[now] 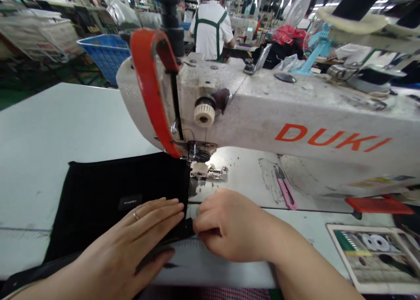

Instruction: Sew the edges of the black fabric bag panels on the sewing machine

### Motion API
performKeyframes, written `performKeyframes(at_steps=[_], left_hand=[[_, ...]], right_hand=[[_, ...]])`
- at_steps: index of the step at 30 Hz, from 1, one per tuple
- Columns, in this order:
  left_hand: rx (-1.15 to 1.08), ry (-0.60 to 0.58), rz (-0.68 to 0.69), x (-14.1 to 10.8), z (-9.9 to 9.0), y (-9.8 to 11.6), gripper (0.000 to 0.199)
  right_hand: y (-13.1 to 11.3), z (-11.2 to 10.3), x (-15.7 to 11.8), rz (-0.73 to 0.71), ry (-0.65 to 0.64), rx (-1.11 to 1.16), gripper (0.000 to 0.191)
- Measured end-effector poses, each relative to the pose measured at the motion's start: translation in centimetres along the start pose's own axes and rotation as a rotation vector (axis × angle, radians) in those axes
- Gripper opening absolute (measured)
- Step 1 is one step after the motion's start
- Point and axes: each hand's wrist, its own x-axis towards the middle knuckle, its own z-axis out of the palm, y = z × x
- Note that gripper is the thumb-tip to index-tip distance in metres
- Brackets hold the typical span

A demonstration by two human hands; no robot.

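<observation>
A black fabric panel point(98, 190) with a small dark label point(130, 202) lies on the sewing table, its right edge running up to the needle area of the sewing machine point(249, 103). My left hand point(141, 230) rests flat on the fabric just below the label, fingers stretched out and a ring on one of them. At the panel's lower right corner, my right hand point(226, 225) is closed, fingertips pinching the black edge. The presser foot point(193, 160) is partly hidden behind the red guard point(147, 90), so I cannot tell whether it touches the cloth.
Pink thread snips point(285, 188) lie on the machine bed to the right. A tray point(370, 256) of bobbins and small tools is set into the table at lower right. Beyond the machine are a blue basket point(105, 55) and a person point(211, 29) facing away.
</observation>
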Motion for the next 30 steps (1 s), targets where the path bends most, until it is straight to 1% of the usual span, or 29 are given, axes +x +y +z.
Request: performKeyframes(at_steps=[2,5,7,12,17,21,25,30], left_hand=[[0.025,0.023,0.041,0.4,-0.1,0.0,0.051],[0.051,0.045,0.081,0.9,-0.4,0.0,0.045],[0.058,0.053,0.097,1.2,-0.6,-0.2,0.042],[0.017,0.023,0.121,2.2,-0.3,-1.7,0.041],[-0.076,-0.012,0.127,3.2,0.2,-3.9,0.042],[-0.117,-0.009,0.165,4.4,0.3,-5.2,0.039],[-0.191,0.016,0.170,5.7,0.6,-6.5,0.034],[-0.173,0.036,0.188,7.1,0.8,-7.6,0.030]], right_hand=[[-0.1,0.1,0.0,0.024,0.054,-0.021,0.019],[0.0,0.7,0.1,0.069,0.253,-0.064,0.023],[0.3,1.4,0.2,0.058,0.341,-0.105,0.027],[0.9,2.6,0.7,0.043,0.353,-0.177,0.030],[0.8,2.7,1.2,0.072,0.404,-0.192,0.034],[0.7,2.7,1.5,0.142,0.382,-0.194,0.039],[0.9,3.0,1.8,0.221,0.382,-0.196,0.041],[1.2,3.4,2.2,0.274,0.399,-0.211,0.044]])
